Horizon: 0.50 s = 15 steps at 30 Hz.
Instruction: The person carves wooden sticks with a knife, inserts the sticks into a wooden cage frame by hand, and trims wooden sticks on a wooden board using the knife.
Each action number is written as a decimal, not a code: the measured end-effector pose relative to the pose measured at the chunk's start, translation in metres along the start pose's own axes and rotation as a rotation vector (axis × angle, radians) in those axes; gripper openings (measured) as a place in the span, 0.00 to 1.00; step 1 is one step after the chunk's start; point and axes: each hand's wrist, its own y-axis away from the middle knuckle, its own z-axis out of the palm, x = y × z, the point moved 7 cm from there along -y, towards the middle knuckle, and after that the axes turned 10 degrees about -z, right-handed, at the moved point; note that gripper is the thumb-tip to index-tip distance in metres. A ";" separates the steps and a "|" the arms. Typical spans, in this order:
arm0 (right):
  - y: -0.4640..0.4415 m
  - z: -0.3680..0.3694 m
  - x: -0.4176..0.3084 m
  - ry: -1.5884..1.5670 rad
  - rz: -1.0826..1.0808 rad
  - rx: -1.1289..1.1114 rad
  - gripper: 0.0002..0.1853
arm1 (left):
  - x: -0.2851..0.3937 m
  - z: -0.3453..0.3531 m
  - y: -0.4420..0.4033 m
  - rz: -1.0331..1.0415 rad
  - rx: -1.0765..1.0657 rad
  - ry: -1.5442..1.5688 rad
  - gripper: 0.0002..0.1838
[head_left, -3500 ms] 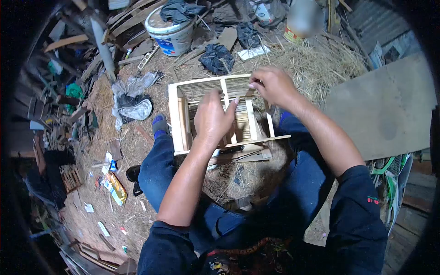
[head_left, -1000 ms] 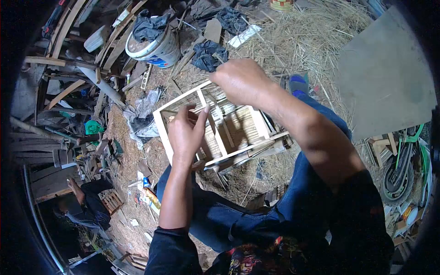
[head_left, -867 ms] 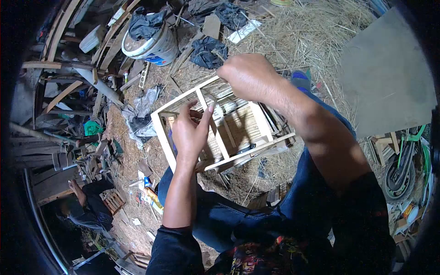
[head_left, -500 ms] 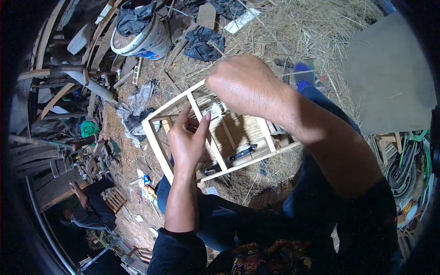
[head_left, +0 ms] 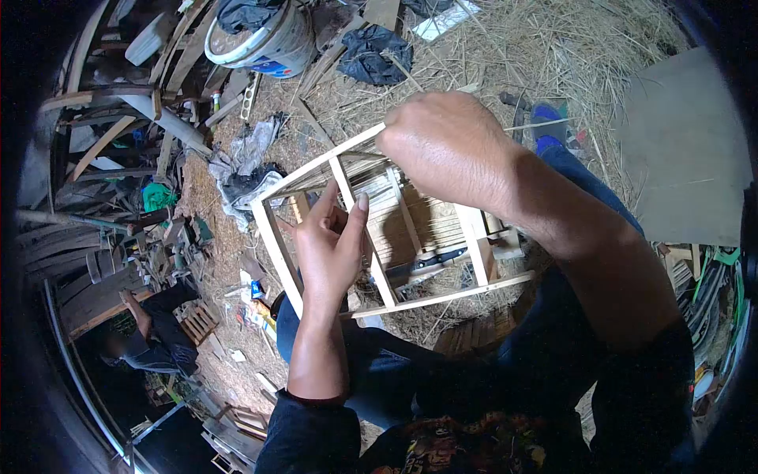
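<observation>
On the left hand [head_left: 328, 257], thumb and forefinger stood apart, to either side of the middle crossbar [head_left: 371, 253]; whether the curled fingers pinched anything, I couldn't tell. The right hand [head_left: 454, 150] was bent over the far rail, its fingers hidden, so I couldn't say what they gripped.

Both were at the one wooden frame [head_left: 275, 249], tilted above the floor between the person's legs. To my eye its main shape was done: rails met the left end, two crossbars spanned the face, and slats [head_left: 387, 213] lined the inside. The gaps between the bars were uncovered; what else was left, I couldn't judge.

Through it showed one black-handled tool [head_left: 450, 255], probably a knife. Farther off I counted one bucket [head_left: 276, 51], one large board [head_left: 687, 150], one black bag [head_left: 373, 55] on the ground and one other person [head_left: 162, 344].
</observation>
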 end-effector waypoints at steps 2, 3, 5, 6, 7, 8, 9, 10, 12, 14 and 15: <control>-0.002 0.003 -0.002 0.004 0.002 -0.022 0.07 | 0.000 -0.003 0.001 0.003 0.003 -0.020 0.30; -0.002 0.003 -0.004 0.005 -0.036 0.012 0.05 | 0.001 -0.004 0.002 0.010 0.004 -0.039 0.30; -0.003 0.003 -0.007 0.005 -0.075 0.046 0.06 | 0.000 -0.004 0.005 -0.031 -0.002 0.002 0.29; -0.003 0.004 -0.008 -0.005 -0.045 0.046 0.06 | -0.002 -0.003 0.006 -0.069 -0.010 0.044 0.28; -0.004 0.004 -0.007 -0.015 -0.014 0.046 0.06 | -0.003 -0.003 0.006 -0.071 -0.010 0.044 0.28; -0.004 0.005 -0.006 -0.015 -0.015 0.046 0.06 | -0.004 -0.004 0.007 -0.065 -0.002 0.036 0.28; -0.005 0.005 -0.006 -0.011 -0.038 0.058 0.06 | -0.006 -0.004 0.006 -0.059 0.005 0.029 0.28; -0.005 0.005 -0.007 -0.008 -0.060 0.069 0.07 | -0.007 -0.004 0.006 -0.060 0.006 0.029 0.28; -0.006 0.004 -0.007 -0.004 -0.063 0.074 0.07 | -0.004 -0.006 0.006 0.024 0.028 -0.038 0.30; -0.006 0.004 -0.009 -0.002 -0.063 0.079 0.07 | -0.004 -0.006 0.006 0.012 0.021 -0.027 0.30; -0.006 0.004 -0.010 0.009 -0.043 0.063 0.06 | -0.005 -0.006 0.006 0.001 0.013 -0.016 0.30</control>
